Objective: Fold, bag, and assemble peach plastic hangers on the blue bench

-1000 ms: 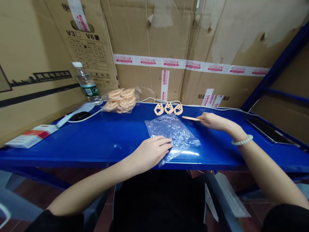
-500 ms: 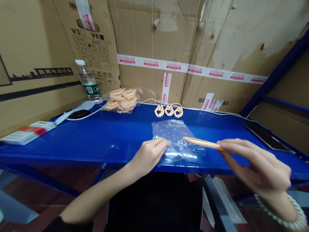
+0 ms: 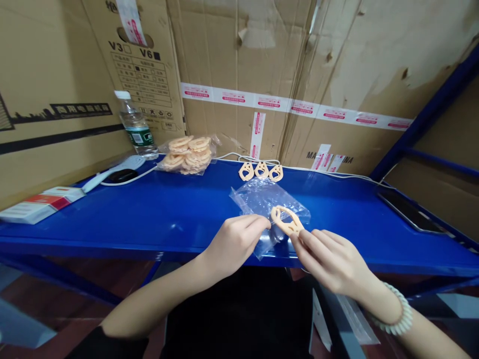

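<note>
Ring-shaped piece (image 3: 287, 227) brought to the left hand (image 3: 234, 244).
The right hand (image 3: 335, 264) has come nearer and leftward from beside the far row, turning the piece from edge-on to show its openings; the left fingers, earlier spread over the clear bag (image 3: 258, 192), now pinch together there.
</note>
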`<state>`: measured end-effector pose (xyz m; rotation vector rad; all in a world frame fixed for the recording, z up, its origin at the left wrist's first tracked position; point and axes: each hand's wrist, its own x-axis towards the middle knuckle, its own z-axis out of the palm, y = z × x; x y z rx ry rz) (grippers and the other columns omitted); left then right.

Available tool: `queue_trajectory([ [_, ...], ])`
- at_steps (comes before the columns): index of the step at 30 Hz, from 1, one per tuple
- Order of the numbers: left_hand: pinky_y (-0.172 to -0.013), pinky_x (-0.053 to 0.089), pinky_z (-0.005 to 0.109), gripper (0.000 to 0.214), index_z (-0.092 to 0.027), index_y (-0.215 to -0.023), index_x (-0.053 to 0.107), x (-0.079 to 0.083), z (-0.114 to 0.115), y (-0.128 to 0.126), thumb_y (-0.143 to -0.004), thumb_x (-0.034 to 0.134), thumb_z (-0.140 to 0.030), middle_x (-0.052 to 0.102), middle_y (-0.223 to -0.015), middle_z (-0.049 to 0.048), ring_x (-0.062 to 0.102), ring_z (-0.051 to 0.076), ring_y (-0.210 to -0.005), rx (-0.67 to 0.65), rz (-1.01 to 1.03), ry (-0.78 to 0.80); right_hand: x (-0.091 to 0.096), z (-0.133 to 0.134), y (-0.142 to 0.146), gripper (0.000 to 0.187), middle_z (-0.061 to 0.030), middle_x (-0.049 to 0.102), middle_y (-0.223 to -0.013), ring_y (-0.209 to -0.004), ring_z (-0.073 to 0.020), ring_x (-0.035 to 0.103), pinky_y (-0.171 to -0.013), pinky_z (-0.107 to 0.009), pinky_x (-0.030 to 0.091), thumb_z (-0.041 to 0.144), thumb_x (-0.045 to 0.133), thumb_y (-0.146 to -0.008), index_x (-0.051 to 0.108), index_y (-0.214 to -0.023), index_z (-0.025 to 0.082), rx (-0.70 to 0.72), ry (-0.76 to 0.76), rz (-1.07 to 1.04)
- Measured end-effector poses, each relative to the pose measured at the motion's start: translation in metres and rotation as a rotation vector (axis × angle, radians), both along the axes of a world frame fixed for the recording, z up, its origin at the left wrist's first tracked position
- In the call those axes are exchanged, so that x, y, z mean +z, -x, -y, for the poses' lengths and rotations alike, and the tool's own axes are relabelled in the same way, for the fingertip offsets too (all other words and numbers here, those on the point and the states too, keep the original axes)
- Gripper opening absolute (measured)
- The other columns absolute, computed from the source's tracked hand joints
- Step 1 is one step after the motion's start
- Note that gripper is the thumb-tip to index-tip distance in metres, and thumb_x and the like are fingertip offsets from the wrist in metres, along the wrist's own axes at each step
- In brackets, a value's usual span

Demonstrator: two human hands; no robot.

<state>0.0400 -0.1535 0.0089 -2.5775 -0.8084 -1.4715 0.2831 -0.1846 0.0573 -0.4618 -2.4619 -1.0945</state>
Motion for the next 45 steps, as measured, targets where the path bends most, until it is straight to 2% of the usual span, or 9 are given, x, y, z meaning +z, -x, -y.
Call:
queue_trajectory([
  [5,-0.075,0.06,0.029,0.014,-0.016,-0.102,0.068,0.001,-0.002,-0.001,-0.101,0.054,-0.012,0.078,-0.097,0.004,0.076,0.018,-0.085,-0.021,-0.019,0.081,-0.008,-0.012,0.006,0.022,-0.013,0.07,-0.086,-0.071,-0.0185,0.057,-0.061,-0.032,0.047,0.003,0.05,-0.1,0.071,-0.101,0.005,0.002,0.002,0.005],
  [8,-0.08,0.059,0.029,0.011,-0.019,-0.105,0.068,0.017,-0.01,0.011,-0.101,0.058,-0.023,0.078,-0.1,0.0021,0.075,0.017,-0.089,-0.046,-0.032,0.239,-0.01,-0.011,0.005,0.022,-0.0144,0.07,-0.086,-0.073,-0.0199,0.06,-0.062,-0.033,0.05,0.002,0.049,-0.1,0.07,-0.104,0.003,0.024,0.035,-0.007],
  [12,-0.097,0.056,0.036,0.023,-0.019,-0.113,0.069,0.046,-0.044,0.035,-0.101,0.054,-0.031,0.077,-0.115,0.0051,0.073,0.021,-0.107,0.031,-0.156,0.42,-0.008,-0.005,-0.002,0.021,-0.015,0.072,-0.089,-0.074,-0.0202,0.063,-0.06,-0.033,0.052,0.004,0.048,-0.102,0.069,-0.105,0.004,0.023,0.085,-0.029],
  [14,-0.103,0.054,0.038,0.032,-0.019,-0.122,0.067,0.05,-0.073,0.042,-0.099,0.053,-0.036,0.074,-0.127,0.007,0.07,0.024,-0.116,0.021,-0.252,0.505,-0.006,-0.003,-0.004,0.022,-0.015,0.072,-0.091,-0.074,-0.0196,0.063,-0.06,-0.032,0.053,0.005,0.047,-0.103,0.069,-0.105,0.005,0.02,0.105,-0.044],
  [19,-0.118,0.043,0.042,0.049,-0.014,-0.139,0.059,0.022,-0.148,0.05,-0.097,0.045,-0.037,0.062,-0.148,0.0124,0.058,0.027,-0.137,0.07,-0.31,0.626,-0.002,-0.007,0.003,0.022,-0.0129,0.071,-0.089,-0.071,-0.0173,0.061,-0.059,-0.03,0.05,0.004,0.047,-0.103,0.069,-0.102,0.007,0.003,0.1,-0.022],
  [22,-0.119,0.042,0.037,0.051,-0.017,-0.141,0.059,0.001,-0.172,0.054,-0.099,0.038,-0.038,0.061,-0.15,0.0082,0.057,0.024,-0.139,-0.014,-0.332,0.649,-0.001,-0.016,0.013,0.02,-0.0099,0.07,-0.089,-0.065,-0.0147,0.055,-0.057,-0.03,0.044,0.004,0.051,-0.101,0.069,-0.096,0.01,-0.015,0.054,0.01],
  [26,-0.125,0.035,0.038,0.05,-0.017,-0.135,0.064,-0.014,-0.175,0.058,-0.1,0.035,-0.038,0.062,-0.149,0.0072,0.053,0.023,-0.143,-0.07,-0.307,0.594,-0.001,-0.032,0.025,0.023,-0.0049,0.064,-0.079,-0.06,-0.0138,0.047,-0.055,-0.031,0.036,0.004,0.05,-0.101,0.066,-0.087,0.013,-0.054,-0.007,0.047],
  [32,-0.124,0.037,0.043,0.047,-0.019,-0.132,0.067,-0.014,-0.169,0.055,-0.099,0.037,-0.034,0.065,-0.145,0.0051,0.055,0.024,-0.14,-0.071,-0.26,0.628,-0.012,-0.053,0.042,0.023,-0.0044,0.063,-0.079,-0.06,-0.0138,0.046,-0.055,-0.032,0.028,0.003,0.046,-0.101,0.062,-0.09,0.014,-0.144,-0.017,0.038],
  [45,-0.124,0.038,0.042,0.047,-0.017,-0.132,0.066,-0.016,-0.164,0.05,-0.096,0.037,-0.024,0.065,-0.145,0.0063,0.057,0.021,-0.139,0.027,-0.223,0.545,-0.02,-0.067,0.044,0.025,-0.0096,0.066,-0.077,-0.081,-0.0231,0.055,-0.059,-0.034,0.033,-0.001,0.057,-0.092,0.068,-0.075,0.013,-0.22,0.036,0.096],
])
